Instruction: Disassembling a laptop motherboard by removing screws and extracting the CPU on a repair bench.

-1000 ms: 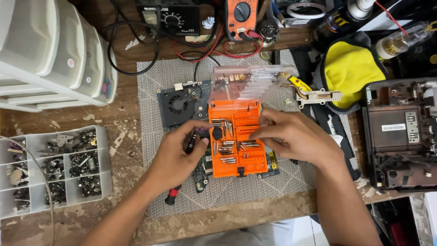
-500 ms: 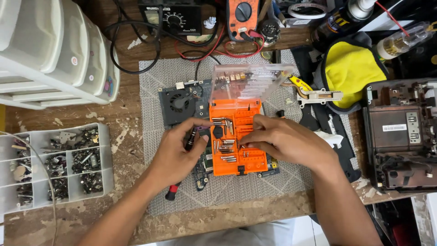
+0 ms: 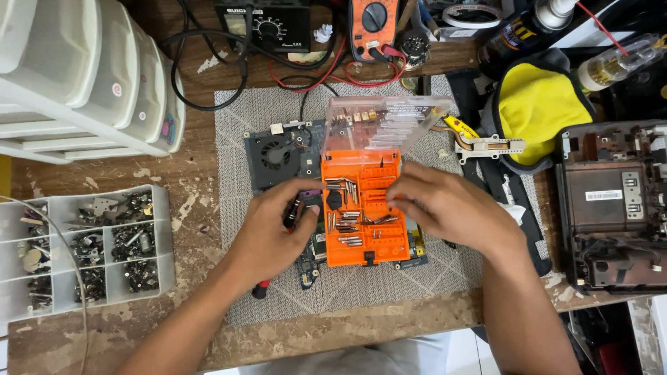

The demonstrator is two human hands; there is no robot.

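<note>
Lying between both hands, orange bit case (image 3: pixel 366 208); left hand (image 3: pixel 267 232) grasping screwdriver (image 3: pixel 292 215), right hand (image 3: pixel 451 208) touching bits.

Screwdriver (image 3: pixel 292 212) mostly hidden in left hand (image 3: pixel 267 236), circuit board (image 3: pixel 313 260) under orange bit case (image 3: pixel 365 208)

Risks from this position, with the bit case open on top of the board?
1. The orange bit case lies on the circuit board with loose bits in it; a nudge from the right hand might spill metal bits onto the board.
2. The left hand holds a screwdriver at the case's edge; it may knock the case.
3. The clear lid stands open and could snag.
</note>
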